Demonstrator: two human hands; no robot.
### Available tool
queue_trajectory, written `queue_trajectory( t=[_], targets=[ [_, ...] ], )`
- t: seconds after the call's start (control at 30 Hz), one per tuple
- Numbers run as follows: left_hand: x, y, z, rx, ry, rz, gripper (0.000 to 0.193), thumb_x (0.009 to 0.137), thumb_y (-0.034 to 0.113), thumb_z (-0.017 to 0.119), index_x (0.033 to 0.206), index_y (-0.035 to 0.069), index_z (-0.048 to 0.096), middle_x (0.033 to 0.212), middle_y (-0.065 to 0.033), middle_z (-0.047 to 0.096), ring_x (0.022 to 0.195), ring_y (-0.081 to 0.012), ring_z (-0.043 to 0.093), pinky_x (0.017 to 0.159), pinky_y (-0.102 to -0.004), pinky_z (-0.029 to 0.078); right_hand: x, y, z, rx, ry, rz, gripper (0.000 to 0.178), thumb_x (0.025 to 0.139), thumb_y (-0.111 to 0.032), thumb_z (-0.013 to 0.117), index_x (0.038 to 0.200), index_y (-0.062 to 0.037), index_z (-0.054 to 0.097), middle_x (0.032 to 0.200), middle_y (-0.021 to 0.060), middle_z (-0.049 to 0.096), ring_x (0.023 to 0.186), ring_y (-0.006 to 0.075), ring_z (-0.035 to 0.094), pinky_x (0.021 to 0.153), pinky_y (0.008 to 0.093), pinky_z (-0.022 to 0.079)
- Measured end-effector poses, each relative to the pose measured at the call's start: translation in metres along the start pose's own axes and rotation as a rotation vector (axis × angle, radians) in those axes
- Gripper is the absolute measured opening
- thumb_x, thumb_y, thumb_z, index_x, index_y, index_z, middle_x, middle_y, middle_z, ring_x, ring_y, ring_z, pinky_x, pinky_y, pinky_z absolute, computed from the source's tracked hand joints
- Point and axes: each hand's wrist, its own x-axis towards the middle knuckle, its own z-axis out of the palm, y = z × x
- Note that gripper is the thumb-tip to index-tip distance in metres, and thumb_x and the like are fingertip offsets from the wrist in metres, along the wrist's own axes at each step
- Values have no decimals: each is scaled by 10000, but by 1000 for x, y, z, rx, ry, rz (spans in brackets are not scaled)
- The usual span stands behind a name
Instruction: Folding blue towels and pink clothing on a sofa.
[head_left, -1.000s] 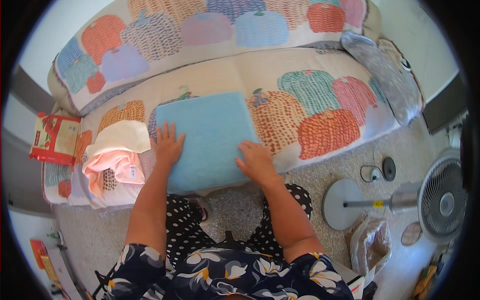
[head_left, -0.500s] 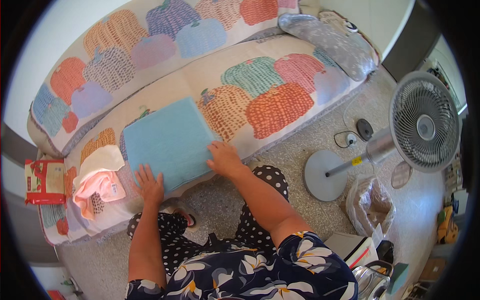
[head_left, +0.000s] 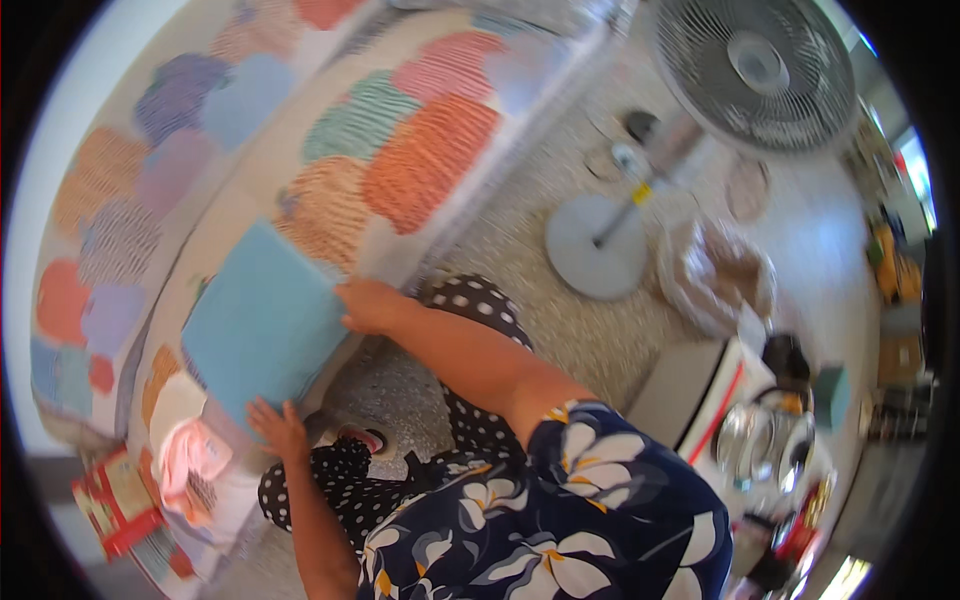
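A light-blue folded towel [head_left: 262, 315], flat and square, lies on the sofa seat in front of me. My left hand [head_left: 280, 430] rests at its near-left corner, fingers spread and open. At the towel's right corner, my right hand [head_left: 368, 306] is closed on the edge with bent fingers; motion blurs it a little. A pink and cream cloth [head_left: 195, 452] lies crumpled on the seat, left of my left hand.
A red package [head_left: 118, 500] is at the sofa's left end. Right of the sofa [head_left: 232, 205] stands a grey floor fan [head_left: 757, 62] on a round base [head_left: 597, 247]. Near it are a plastic-lined bin [head_left: 715, 275] and a shiny metal pot [head_left: 765, 440].
My view has turned rightward, so the sofa and towel appear farther left and tilted. More of the items on the right show. Both hands remain at the towel's edges.
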Motion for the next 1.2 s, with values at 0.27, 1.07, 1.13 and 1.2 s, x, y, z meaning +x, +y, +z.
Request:
queue_trajectory(
  t=[0.27,1.07,1.13,1.2],
  targets=[
    [32,32,-7,213,67,113,575,924,472,313,1407,172,230,1487,-39,139,1357,-296,139,947,-696,130,-3,-7,-5,29,32,111,322,705,-139,608,1007,-26,610,1041,163,581,958,324,589,786,422,484],
    [206,52,0,156,137,51,659,866,644,207,1413,275,209,1479,30,178,1353,-266,166,957,-684,101,8,-2,-18,-26,-81,57,248,722,-161,599,914,-4,608,944,178,606,893,312,610,740,407,499],
    [215,57,1,137,126,51,676,856,659,205,1414,277,206,1478,29,181,1352,-276,167,955,-689,91,10,3,-14,-36,-67,80,234,709,-146,601,899,-13,636,934,164,628,874,299,623,725,396,504],
    [221,58,-1,127,106,36,685,850,664,200,1415,278,204,1475,21,194,1352,-278,169,963,-682,84,11,5,-12,-45,-54,96,225,696,-131,604,884,-21,665,925,150,651,855,285,635,710,386,510]
  ],
)
